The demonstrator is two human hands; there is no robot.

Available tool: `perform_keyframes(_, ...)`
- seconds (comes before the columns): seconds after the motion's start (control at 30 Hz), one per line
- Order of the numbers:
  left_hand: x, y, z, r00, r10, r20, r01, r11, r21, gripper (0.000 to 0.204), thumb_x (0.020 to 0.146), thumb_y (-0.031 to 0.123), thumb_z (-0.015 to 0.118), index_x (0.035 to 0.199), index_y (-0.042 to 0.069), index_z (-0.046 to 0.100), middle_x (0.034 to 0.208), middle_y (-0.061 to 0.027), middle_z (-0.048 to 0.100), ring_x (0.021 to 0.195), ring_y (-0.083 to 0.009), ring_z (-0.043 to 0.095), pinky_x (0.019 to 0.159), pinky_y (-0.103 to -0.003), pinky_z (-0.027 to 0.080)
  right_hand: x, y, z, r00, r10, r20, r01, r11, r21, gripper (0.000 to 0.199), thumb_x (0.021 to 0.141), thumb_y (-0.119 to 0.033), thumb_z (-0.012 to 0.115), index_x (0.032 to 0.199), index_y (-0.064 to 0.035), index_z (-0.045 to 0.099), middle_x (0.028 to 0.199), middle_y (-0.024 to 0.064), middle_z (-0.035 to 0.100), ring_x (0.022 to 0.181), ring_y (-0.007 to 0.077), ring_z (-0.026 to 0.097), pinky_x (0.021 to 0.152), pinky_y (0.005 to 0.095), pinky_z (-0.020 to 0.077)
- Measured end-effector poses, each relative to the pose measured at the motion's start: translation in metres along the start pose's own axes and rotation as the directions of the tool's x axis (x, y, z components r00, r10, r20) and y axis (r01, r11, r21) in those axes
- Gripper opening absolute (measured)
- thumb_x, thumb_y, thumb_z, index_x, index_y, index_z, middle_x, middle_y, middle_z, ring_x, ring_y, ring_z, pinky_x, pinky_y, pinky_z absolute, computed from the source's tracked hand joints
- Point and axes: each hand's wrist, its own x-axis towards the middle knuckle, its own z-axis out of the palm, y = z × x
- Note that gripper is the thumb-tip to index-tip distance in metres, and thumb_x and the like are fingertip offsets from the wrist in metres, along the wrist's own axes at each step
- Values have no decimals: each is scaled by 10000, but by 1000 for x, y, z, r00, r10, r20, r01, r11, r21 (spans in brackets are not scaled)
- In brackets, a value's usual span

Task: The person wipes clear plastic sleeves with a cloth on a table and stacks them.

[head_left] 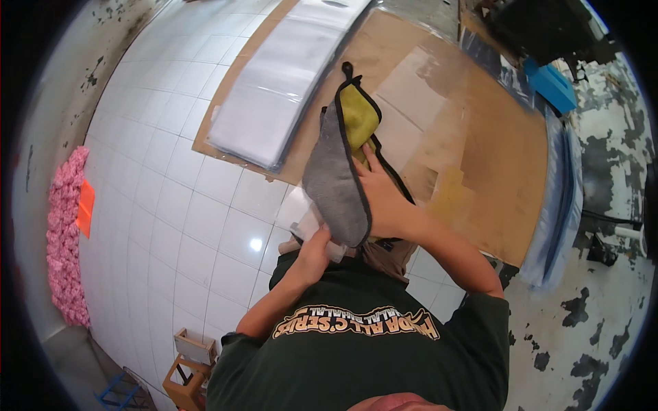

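A folded microfiber towel (336,178), grey on one side and yellow-green on the other, with black edging and a black loop at its far tip, hangs over the near table edge in front of me. My right hand (385,198) lies against its yellow-green side, fingers stretched out and partly covered by the fold. Low at the towel's left, my left hand (315,255) is closed on a clear plastic bag (308,225). Part of that bag sits against the towel's lower end; how far it reaches behind the towel is hidden.
Brown cardboard (500,185) covers the table. A stack of clear plastic sleeves (274,89) lies at its far left, and more plastic sleeves (558,205) hang along the right edge. A blue box (550,85) stands far right. Pink bundles (67,236) lie by the left wall.
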Motion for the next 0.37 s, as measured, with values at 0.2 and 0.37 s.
perform_keyframes(0.2,-28,19,-24,920,209,333,-392,549,739,426,983,194,326,1228,-58,566,1129,-203,658,1067,-340,630,986,-376,428,5,7,3,991,133,-27,-136,963,-233,604,767,-432,622,1294,-147,554,1351,126,505,1349,410,338,1081,711,125)
perform_keyframes(0.37,-53,17,-54,918,35,394,-313,673,670,542,985,347,315,1236,-45,593,1176,-202,652,1237,-328,541,1126,-361,285,11,40,-9,973,217,-83,-233,923,-308,647,727,-443,662,1297,-156,554,1361,122,499,1378,404,293,1084,719,105)
